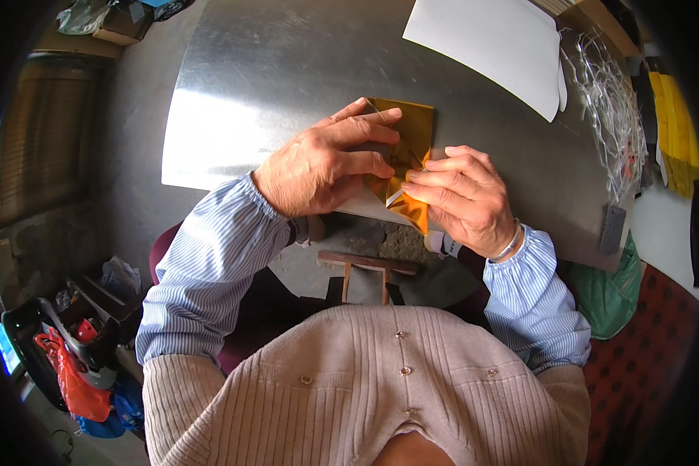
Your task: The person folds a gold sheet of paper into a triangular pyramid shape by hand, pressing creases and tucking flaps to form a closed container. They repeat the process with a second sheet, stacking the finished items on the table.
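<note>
A shiny gold sheet of film or foil (pixel 416 119) lies near the front edge of the metal-topped table (pixel 303 70). My left hand (pixel 332 151) rests over its left side, fingers spread and holding it down, with the thumb mostly hidden. A dark flat surface (pixel 377 150) shows between those fingers; what it is I cannot tell. At the sheet's near right, my right hand (pixel 466 195) pinches the creased edge between thumb and fingertips. A narrow white strip (pixel 394 197) shows beside the right fingertips. The near corner of the gold sheet hangs past the table edge.
White sheets (pixel 489 52) lie at the far right of the table. A bundle of clear plastic strips (pixel 609 116) runs along the right edge, by a dark grey block (pixel 611 228). A green bag (pixel 609 297) hangs below. Left stands a black container (pixel 29 332) with a red bag (pixel 73 373).
</note>
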Demonstrator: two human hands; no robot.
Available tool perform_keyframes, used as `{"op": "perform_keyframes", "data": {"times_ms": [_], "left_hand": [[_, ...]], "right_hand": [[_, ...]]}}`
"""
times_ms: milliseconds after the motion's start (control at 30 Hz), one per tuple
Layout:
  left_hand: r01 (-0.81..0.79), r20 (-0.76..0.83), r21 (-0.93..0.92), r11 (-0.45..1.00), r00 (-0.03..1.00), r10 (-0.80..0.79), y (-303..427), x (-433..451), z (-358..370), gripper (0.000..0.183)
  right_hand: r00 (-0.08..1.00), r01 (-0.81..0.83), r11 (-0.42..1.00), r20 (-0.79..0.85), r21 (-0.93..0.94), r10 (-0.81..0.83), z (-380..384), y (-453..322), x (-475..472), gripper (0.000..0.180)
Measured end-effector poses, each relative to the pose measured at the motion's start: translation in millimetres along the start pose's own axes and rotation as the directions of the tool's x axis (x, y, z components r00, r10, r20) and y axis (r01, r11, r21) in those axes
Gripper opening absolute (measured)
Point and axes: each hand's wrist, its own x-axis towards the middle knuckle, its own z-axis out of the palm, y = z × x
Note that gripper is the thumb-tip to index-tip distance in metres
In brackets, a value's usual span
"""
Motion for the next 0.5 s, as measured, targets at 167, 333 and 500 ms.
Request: {"op": "perform_keyframes", "data": {"times_ms": [167,333,500], "left_hand": [[0.103,-0.019,0.067,0.992,0.995,-0.102,14.1,-9.1,2.4,0.028],[0.239,-0.151,0.091,0.967,0.963,-0.224,21.7,-6.2,21.9,0.024],[0.298,-0.167,0.008,0.955,0.942,-0.292,24.8,-5.4,21.4,0.019]], "right_hand": [[0.995,-0.085,0.979,-0.027,0.184,0.091,1.3,8.8,6.0,0.022],[0.974,-0.200,0.948,-0.050,0.247,0.219,1.4,3.4,10.3,0.016],[0.898,-0.383,0.867,-0.091,0.319,0.430,5.2,-7.6,12.3,0.013]]}}
